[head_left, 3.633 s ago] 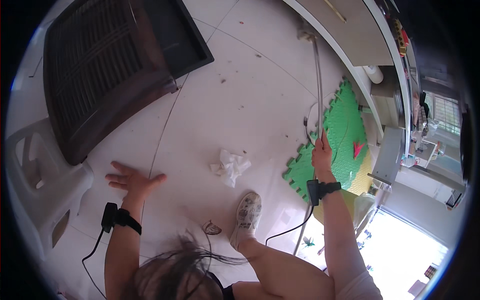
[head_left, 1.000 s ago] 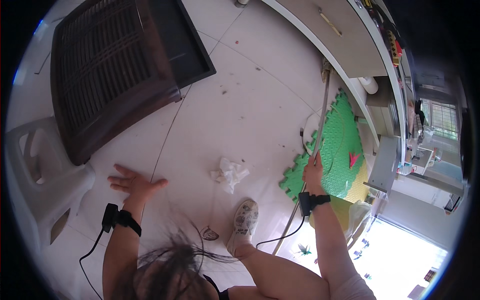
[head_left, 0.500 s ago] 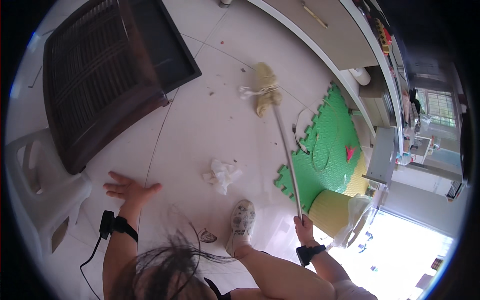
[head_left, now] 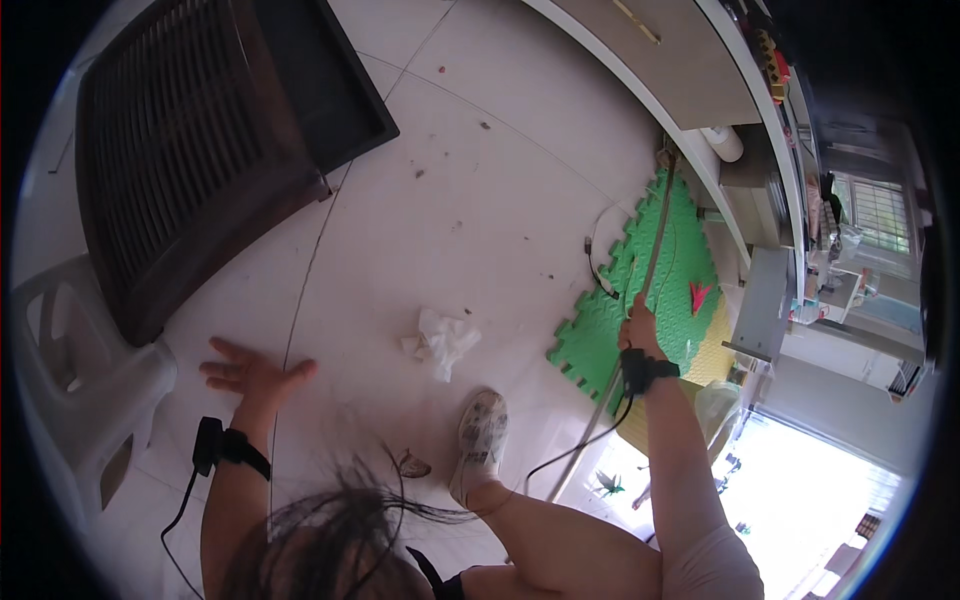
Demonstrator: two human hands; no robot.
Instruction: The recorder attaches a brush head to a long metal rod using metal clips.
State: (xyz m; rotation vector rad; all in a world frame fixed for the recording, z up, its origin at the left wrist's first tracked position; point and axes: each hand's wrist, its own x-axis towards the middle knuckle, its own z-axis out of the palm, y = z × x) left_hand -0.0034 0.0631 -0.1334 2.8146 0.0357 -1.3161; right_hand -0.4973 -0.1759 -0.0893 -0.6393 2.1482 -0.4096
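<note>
My right hand [head_left: 640, 330] is closed around a thin metal pole [head_left: 659, 235], which slants from the cabinet's lower edge back past my leg. A small part of the tan cloth bundle [head_left: 666, 155] on its far end shows; the rest is hidden under the cabinet. My left hand [head_left: 258, 378] is held out over the floor with its fingers spread and nothing in it. A crumpled white tissue [head_left: 446, 343] lies on the tiles between my hands. Dark bits of debris [head_left: 419, 174] are scattered farther off.
A dark wooden slatted piece of furniture [head_left: 180, 160] stands at the left, beside a white plastic stool [head_left: 90, 370]. Below the white cabinet [head_left: 690, 90] lies a green foam mat [head_left: 590, 345] with a cable [head_left: 598, 275] and a pink-red piece [head_left: 698, 297].
My right hand has moved forward, pushing the pole away and to the right. Its cloth end has gone from the open floor to under the cabinet. My left hand has barely moved.
</note>
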